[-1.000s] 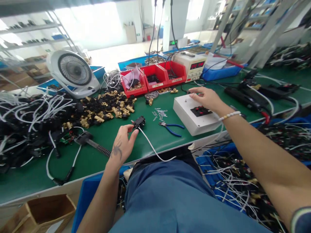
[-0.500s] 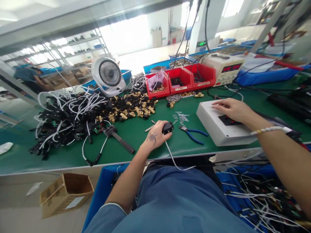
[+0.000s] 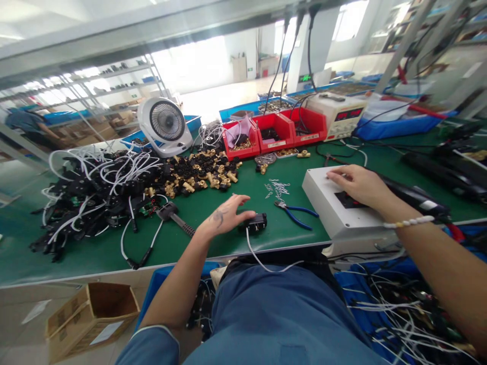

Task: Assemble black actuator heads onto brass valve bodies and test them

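My left hand (image 3: 226, 217) is over the green bench with its fingers apart. Its thumb tip is at a small black plug-like block (image 3: 256, 223), and the other fingers are off it. A white cable (image 3: 254, 252) runs from the block over the bench edge toward my lap. On a white control box (image 3: 323, 190) with a dark panel rests my right hand (image 3: 357, 185), fingers stretched along the top and holding nothing. Blue-handled pliers (image 3: 299, 215) lie between the block and the box, with short wire bits (image 3: 278, 187) behind them.
A pile of black parts with white cables (image 3: 110, 187) covers the left, brass fittings (image 3: 213, 175) beside it. Behind stand a fan (image 3: 165, 124), red bins (image 3: 274, 134) and a power supply (image 3: 337, 114). A cardboard box (image 3: 91, 322) sits on the floor; a crate of cabled parts (image 3: 411, 304) is at lower right.
My left hand has opened from around the black block and drawn back to the left, and the block now lies on the bench. My right hand stays on the white box.
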`<state>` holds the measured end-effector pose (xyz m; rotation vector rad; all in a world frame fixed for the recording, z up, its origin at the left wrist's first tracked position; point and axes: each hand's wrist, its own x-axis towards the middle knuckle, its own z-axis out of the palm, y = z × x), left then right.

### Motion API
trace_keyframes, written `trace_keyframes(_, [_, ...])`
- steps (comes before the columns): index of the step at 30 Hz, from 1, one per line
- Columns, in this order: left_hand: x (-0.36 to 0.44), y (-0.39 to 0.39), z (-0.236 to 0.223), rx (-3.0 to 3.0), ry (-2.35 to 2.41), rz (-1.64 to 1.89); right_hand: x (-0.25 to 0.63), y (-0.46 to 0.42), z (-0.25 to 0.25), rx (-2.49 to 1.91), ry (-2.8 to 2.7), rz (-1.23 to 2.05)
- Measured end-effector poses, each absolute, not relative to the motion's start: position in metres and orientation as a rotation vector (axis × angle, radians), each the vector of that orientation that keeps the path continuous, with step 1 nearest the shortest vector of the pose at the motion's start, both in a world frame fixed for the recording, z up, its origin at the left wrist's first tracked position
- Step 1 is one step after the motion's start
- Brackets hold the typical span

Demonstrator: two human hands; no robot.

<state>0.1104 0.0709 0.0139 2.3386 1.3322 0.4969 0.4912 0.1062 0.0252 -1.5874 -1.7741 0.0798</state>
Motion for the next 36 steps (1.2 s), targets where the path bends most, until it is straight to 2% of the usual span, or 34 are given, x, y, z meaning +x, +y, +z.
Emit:
trace_keyframes(8, [0.088, 0.148, 0.009, 2.253, 1.879, 0.492, 0.467, 0.056, 0.048, -1.488, -1.504, -0.058])
trace_keyframes(15, [0.102, 0.147, 0.002, 2.188, 1.976, 0.586, 0.392, -0.024, 0.026, -1.288, -1.544, 0.143])
trace_keyframes(19, [0.106, 0.119, 0.016, 2.160, 1.870, 0.819, 0.344, -0.055, 0.002, -1.127, -1.621, 0.464])
trace_keyframes(24, [0.124, 0.037, 0.025, 2.135, 1.556, 0.969, 0.314, -0.072, -0.017, -0.980, -1.480, 0.959])
trace_keyframes(29, [0.152, -0.029, 0.026, 2.135, 1.143, 1.207, 0.309, -0.072, -0.016, -0.845, -1.255, 1.191])
trace_keyframes(36, [0.154, -0.052, 0.027, 2.093, 0.889, 1.298, 0.315, -0.083, -0.008, -0.589, -1.114, 1.482])
